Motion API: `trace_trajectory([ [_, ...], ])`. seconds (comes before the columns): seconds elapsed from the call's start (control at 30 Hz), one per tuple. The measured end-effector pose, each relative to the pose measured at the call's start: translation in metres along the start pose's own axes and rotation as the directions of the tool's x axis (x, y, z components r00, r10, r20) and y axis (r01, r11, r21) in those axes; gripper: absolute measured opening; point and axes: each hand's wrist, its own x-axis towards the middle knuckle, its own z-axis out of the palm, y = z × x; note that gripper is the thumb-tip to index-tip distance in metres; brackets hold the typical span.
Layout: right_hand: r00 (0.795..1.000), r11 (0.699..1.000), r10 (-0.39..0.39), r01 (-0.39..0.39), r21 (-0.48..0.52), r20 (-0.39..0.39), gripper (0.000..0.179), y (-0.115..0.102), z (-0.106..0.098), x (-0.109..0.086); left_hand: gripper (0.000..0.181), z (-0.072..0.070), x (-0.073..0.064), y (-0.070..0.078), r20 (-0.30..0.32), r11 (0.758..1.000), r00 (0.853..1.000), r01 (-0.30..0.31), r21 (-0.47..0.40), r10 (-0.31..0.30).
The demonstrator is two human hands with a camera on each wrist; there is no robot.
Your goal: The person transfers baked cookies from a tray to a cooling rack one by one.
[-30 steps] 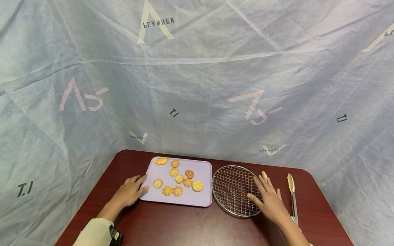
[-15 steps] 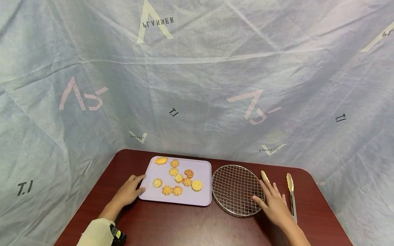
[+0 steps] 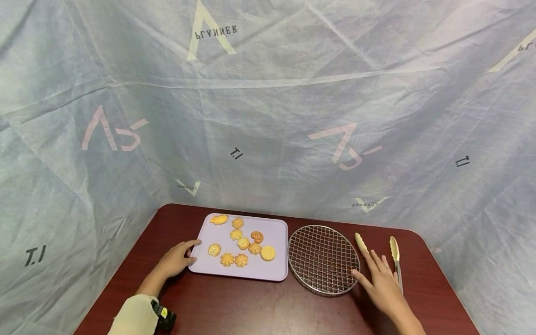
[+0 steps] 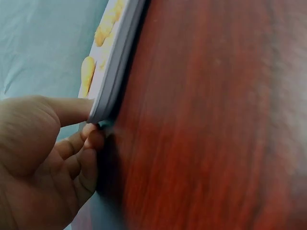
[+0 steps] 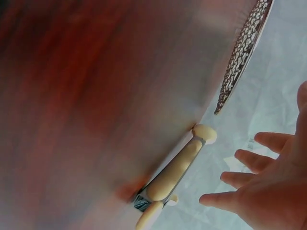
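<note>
At the left edge of a pale purple tray [image 3: 205, 270], my left hand [image 3: 176, 259] pinches the rim. In the left wrist view, the thumb of my left hand [image 4: 38, 143] lies at the rim and the other fingers curl beneath the corner. Several golden cookies [image 3: 227, 259] of different shapes lie on the tray. My right hand [image 3: 383, 286] hovers with spread fingers over the tongs [image 3: 395, 250], which have cream-coloured tips and hide partly behind it. Apart from those fingers, the tongs [image 5: 175, 172] lie on the table in the right wrist view.
A round wire rack [image 3: 322, 260] sits between the tray and my right hand, close beside the tray's right edge. All of it rests on a dark red wooden table [image 3: 259, 307]. Grey printed cloth [image 3: 268, 116] hangs behind and at both sides.
My right hand has moved right, off the wire rack and over the tongs. My left hand has shifted slightly at the tray's edge. Tray, cookies and rack look unmoved.
</note>
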Motion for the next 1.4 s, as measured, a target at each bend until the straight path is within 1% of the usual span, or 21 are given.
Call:
trace_trajectory([
  [0.1, 1.000, 1.000, 0.014, -0.014, -0.003, 0.007, 0.080, 0.005, -0.002, -0.002, 0.049, -0.001, 0.003, 0.000, 0.008, 1.000, 1.000, 0.009, -0.029, -0.008],
  [0.13, 1.000, 1.000, 0.024, -0.024, -0.001, 0.020, 0.081, 0.007, -0.003, -0.002, 0.048, -0.001, 0.003, 0.000, 0.011, 1.000, 1.000, 0.005, -0.029, -0.005],
  [0.23, 0.995, 0.997, 0.075, -0.075, -0.012, 0.071, 0.086, 0.012, -0.005, -0.002, 0.046, -0.001, 0.004, 0.000, 0.014, 0.999, 1.000, 0.025, -0.044, -0.025],
  [0.3, 0.986, 0.993, 0.122, -0.120, -0.021, 0.112, 0.091, 0.016, -0.008, -0.003, 0.046, -0.001, 0.004, 0.002, 0.021, 0.998, 0.999, 0.029, -0.050, -0.028],
  [0.4, 0.968, 0.982, 0.190, -0.189, -0.025, 0.162, 0.100, 0.020, -0.012, -0.004, 0.045, 0.000, 0.003, 0.003, 0.025, 0.997, 0.999, 0.042, -0.068, -0.040],
  [0.47, 0.958, 0.975, 0.220, -0.221, -0.016, 0.183, 0.105, 0.023, -0.014, -0.005, 0.045, 0.000, 0.002, 0.004, 0.025, 0.997, 0.999, 0.042, -0.071, -0.040],
  [0.57, 0.947, 0.968, 0.245, -0.250, -0.003, 0.209, 0.110, 0.029, -0.016, -0.006, 0.045, 0.000, 0.002, 0.004, 0.023, 0.996, 0.998, 0.052, -0.079, -0.050],
  [0.73, 0.936, 0.963, 0.262, -0.270, 0.003, 0.235, 0.115, 0.034, -0.019, -0.006, 0.045, -0.001, 0.003, 0.004, 0.027, 0.995, 0.998, 0.061, -0.075, -0.059],
  [0.83, 0.935, 0.962, 0.262, -0.272, 0.011, 0.241, 0.118, 0.036, -0.021, -0.007, 0.046, -0.001, 0.004, 0.002, 0.028, 0.996, 0.998, 0.066, -0.067, -0.064],
  [1.03, 0.942, 0.964, 0.263, -0.266, -0.010, 0.208, 0.119, 0.043, -0.021, -0.004, 0.046, -0.001, 0.003, -0.001, 0.024, 0.996, 0.998, 0.060, -0.066, -0.059],
  [1.23, 0.938, 0.957, 0.284, -0.291, 0.011, 0.200, 0.112, 0.052, -0.018, -0.002, 0.046, 0.000, 0.003, -0.003, 0.017, 0.996, 0.998, 0.053, -0.070, -0.052],
  [1.4, 0.942, 0.958, 0.284, -0.287, -0.007, 0.177, 0.107, 0.055, -0.017, -0.003, 0.047, 0.000, 0.003, -0.005, 0.018, 0.996, 0.998, 0.059, -0.066, -0.058],
])
